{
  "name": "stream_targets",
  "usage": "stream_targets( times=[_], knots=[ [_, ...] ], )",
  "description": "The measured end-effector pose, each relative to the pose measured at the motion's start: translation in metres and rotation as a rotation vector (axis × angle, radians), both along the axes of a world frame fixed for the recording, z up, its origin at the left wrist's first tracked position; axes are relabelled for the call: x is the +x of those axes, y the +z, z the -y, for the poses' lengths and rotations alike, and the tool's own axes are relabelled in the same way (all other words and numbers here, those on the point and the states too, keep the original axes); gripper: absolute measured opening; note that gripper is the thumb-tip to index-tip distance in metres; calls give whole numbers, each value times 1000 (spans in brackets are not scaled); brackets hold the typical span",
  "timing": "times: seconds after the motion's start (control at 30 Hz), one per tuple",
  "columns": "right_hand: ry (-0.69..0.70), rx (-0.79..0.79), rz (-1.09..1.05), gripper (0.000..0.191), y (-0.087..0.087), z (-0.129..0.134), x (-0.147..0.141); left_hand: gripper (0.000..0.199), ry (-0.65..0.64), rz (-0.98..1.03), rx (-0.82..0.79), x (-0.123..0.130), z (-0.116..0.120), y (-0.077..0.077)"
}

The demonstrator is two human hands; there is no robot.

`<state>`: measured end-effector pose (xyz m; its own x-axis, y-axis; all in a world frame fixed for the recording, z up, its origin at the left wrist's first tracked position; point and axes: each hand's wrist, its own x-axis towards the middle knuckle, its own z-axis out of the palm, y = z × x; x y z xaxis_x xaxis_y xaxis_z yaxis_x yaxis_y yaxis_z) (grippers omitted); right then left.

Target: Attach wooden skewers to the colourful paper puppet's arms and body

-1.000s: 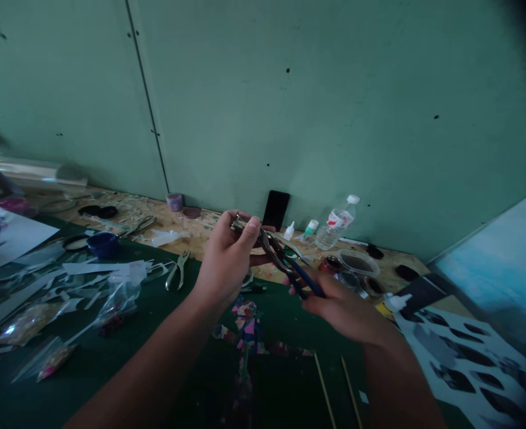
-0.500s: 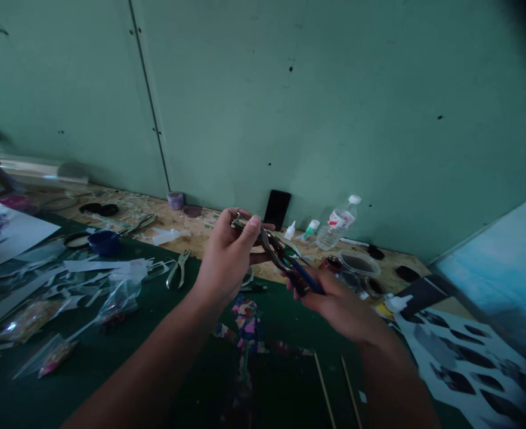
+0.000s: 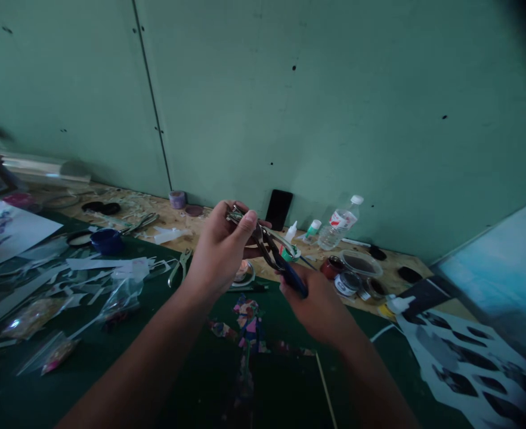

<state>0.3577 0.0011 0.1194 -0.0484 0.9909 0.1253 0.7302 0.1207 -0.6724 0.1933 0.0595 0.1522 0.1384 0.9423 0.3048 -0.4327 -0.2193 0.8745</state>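
Note:
Metal punch pliers (image 3: 267, 245) with dark blue grips are held up over the back of the green mat. My left hand (image 3: 222, 253) is closed around their metal head, with the thumb lying along the top. My right hand (image 3: 310, 304) wraps the blue grip at the lower end. Anything in the jaws is hidden by my left fingers. Below the hands, a mosaic-like figure of pink, blue and purple pieces (image 3: 248, 325) lies on the dark mat. One thin wooden stick (image 3: 325, 387) is beside it.
Left are white paper strips (image 3: 106, 265), plastic bags of beads (image 3: 34, 319), a blue jar (image 3: 106, 241) and a pale hand punch (image 3: 180, 268). Along the wall stand a phone (image 3: 279, 208), a bottle (image 3: 340, 223) and several jars (image 3: 347, 283). Printed sheets (image 3: 464, 357) lie right.
My right hand has shifted slightly left and down, closing further around the blue grips. The handles now look closer together. My left hand stays on the metal head.

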Motion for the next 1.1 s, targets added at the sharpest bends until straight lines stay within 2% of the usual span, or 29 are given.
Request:
stream_targets(
  times=[0.2,0.47,0.67,0.73,1.1],
  knots=[
    [-25,6,45,24,-9,-3,-5,19,6,-35,12,-3,-3,-1],
    [68,-24,41,16,9,3,0,17,10,-29,18,-2,-3,-3],
    [107,35,51,48,5,5,6,16,39,-52,40,0,-3,-6],
    [116,43,52,53,4,5,7,17,27,-37,42,0,-3,-5],
    [84,-8,4,44,6,4,5,19,44,-36,43,-1,1,0]
  ],
)
